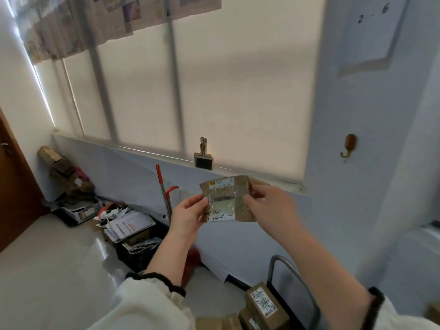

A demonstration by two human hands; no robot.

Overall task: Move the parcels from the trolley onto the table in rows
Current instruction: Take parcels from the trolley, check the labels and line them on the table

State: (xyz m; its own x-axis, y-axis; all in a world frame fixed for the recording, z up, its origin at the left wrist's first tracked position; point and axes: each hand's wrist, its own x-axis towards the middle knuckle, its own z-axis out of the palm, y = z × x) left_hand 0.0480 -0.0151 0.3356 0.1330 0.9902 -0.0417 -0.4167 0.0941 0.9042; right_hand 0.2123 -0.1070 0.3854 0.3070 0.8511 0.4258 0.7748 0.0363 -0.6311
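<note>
I hold a small flat brown parcel [226, 200] with a white label up in front of me, below the window sill. My left hand [188, 216] pinches its left edge and my right hand [269, 206] pinches its right edge. Down at the bottom edge of the view is the trolley, with its grey metal handle [289, 265] curving upward. Several brown cardboard parcels [264, 303] with labels lie on it. The table is out of view.
A black crate of papers and envelopes [133, 236] sits on the floor at left, beside a red-handled mop pole [164, 191]. More boxes [66, 172] are piled in the far left corner. A small brush [203, 158] stands on the sill, and a hook [348, 145] hangs on the right wall.
</note>
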